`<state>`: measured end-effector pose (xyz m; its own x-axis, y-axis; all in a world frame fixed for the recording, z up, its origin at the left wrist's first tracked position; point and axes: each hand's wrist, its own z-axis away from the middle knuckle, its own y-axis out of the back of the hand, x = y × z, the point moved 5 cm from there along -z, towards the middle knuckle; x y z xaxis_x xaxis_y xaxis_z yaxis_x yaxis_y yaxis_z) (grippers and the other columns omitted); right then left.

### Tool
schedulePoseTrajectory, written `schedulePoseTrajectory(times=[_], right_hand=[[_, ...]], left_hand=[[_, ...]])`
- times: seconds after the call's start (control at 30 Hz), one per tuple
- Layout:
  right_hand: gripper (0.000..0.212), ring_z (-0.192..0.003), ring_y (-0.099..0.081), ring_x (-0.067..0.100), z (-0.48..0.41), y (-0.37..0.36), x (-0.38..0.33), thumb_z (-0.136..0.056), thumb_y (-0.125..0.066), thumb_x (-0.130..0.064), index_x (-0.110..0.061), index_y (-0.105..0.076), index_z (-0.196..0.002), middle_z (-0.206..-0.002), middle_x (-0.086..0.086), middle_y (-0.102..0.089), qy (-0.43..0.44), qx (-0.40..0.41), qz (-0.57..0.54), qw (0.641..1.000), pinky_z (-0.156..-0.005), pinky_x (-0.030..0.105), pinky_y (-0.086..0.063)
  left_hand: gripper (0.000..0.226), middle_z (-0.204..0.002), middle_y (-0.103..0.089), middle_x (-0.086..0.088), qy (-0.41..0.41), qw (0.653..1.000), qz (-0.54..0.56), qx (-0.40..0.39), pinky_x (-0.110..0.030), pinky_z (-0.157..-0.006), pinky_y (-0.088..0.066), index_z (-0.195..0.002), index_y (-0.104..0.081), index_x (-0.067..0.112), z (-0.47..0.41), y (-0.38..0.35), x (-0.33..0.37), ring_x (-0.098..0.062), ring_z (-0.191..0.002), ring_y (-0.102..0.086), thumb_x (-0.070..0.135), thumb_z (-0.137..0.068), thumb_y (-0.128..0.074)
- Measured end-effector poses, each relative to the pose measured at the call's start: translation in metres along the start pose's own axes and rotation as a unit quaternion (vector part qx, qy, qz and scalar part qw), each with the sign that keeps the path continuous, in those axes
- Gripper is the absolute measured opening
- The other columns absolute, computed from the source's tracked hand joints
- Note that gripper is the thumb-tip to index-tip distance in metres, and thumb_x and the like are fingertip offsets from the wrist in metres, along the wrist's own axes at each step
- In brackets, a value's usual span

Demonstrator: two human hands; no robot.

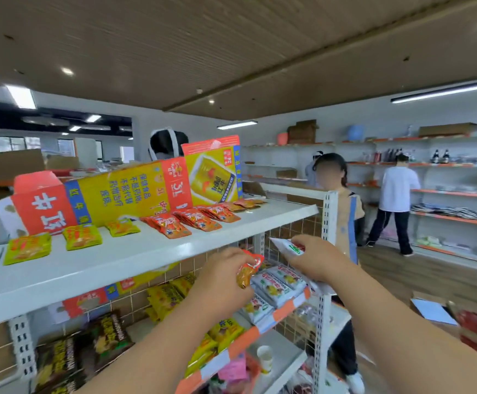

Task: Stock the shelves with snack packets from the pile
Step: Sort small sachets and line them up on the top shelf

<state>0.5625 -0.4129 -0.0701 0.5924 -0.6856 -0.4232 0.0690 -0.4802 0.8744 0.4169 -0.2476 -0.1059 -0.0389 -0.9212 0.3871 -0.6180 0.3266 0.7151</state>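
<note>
1. Two hands are raised before the shelves, and both are loaded. The left hand [223, 275] curls round a red packet [248, 273], gripped near its upper end, so its long axis hangs roughly upright. The right hand [318, 258] pinches a white packet [287, 245] by one edge; it is held fairly flat and points up-left away from the fingers.
2. Just below and beyond the right hand, a white stack [277, 282] lies on the second shelf [263, 325], behind its orange rim. The right hand is the nearer one, so I judge the white packet goes there, with a short move down and forward.
3. Farther up and to the left, a red row [194, 220] lies on the top shelf [135, 260] in front of a carton [129, 191]. It looks the closest match for the red packet. The left hand sits below that shelf's front edge, so the packet would have to rise over the edge, then go left.
4. The pile is not plainly in view.
</note>
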Motion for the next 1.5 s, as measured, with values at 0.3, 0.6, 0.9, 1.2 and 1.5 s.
schedulePoseTrajectory(times=[0.3,0.6,0.9,1.2,1.5], right_hand=[[0.063,-0.122,-0.058,0.021,-0.062,-0.093,0.057,-0.089,-0.058,-0.051,-0.035,-0.044,-0.148,-0.149,-0.001,-0.05,-0.039,-0.065,0.022,0.997,-0.098,0.039,-0.051],[0.062,-0.118,-0.057,0.031,-0.14,-0.222,0.052,-0.089,-0.057,-0.048,-0.029,-0.045,-0.147,-0.138,0.011,-0.051,0.005,-0.127,0.067,0.99,-0.094,0.039,-0.051],[0.066,-0.119,-0.05,0.035,-0.183,-0.292,0.063,-0.086,-0.058,-0.045,-0.033,-0.042,-0.148,-0.139,0.007,-0.045,0.039,-0.13,0.092,0.986,-0.095,0.044,-0.051],[0.076,-0.141,-0.029,0.045,-0.215,-0.334,0.068,-0.091,-0.049,-0.062,-0.03,-0.025,-0.155,-0.165,0.016,-0.01,0.102,-0.182,0.14,0.968,-0.106,0.051,-0.04],[0.089,-0.147,-0.019,0.046,-0.22,-0.343,0.079,-0.092,-0.052,-0.06,-0.026,-0.006,-0.16,-0.167,0.016,0.002,0.131,-0.243,0.113,0.954,-0.107,0.052,-0.04]], left_hand=[[0.047,-0.13,-0.057,0.012,0.039,0.999,0.013,-0.027,-0.028,-0.104,-0.043,-0.12,-0.07,0.037,-0.02,-0.11,-0.078,-0.014,-0.121,-0.052,0.036,-0.072,-0.069],[0.039,-0.122,-0.06,0.01,0.136,0.99,0.025,-0.005,-0.032,-0.093,-0.05,-0.104,-0.074,0.032,-0.015,-0.172,-0.174,-0.016,-0.111,-0.059,0.025,-0.066,-0.066],[0.04,-0.109,-0.062,0.016,0.178,0.983,-0.028,0.022,-0.023,-0.079,-0.046,-0.091,-0.071,0.033,-0.01,-0.196,-0.201,-0.01,-0.095,-0.055,0.014,-0.056,-0.075],[0.039,-0.123,-0.062,0.013,0.281,0.954,-0.082,0.066,-0.033,-0.086,-0.051,-0.099,-0.07,0.037,-0.003,-0.218,-0.192,-0.021,-0.1,-0.061,0.03,-0.061,-0.067],[0.041,-0.124,-0.063,0.009,0.333,0.931,-0.124,0.082,-0.035,-0.091,-0.052,-0.102,-0.072,0.037,-0.009,-0.238,-0.158,-0.023,-0.103,-0.06,0.042,-0.065,-0.057]])
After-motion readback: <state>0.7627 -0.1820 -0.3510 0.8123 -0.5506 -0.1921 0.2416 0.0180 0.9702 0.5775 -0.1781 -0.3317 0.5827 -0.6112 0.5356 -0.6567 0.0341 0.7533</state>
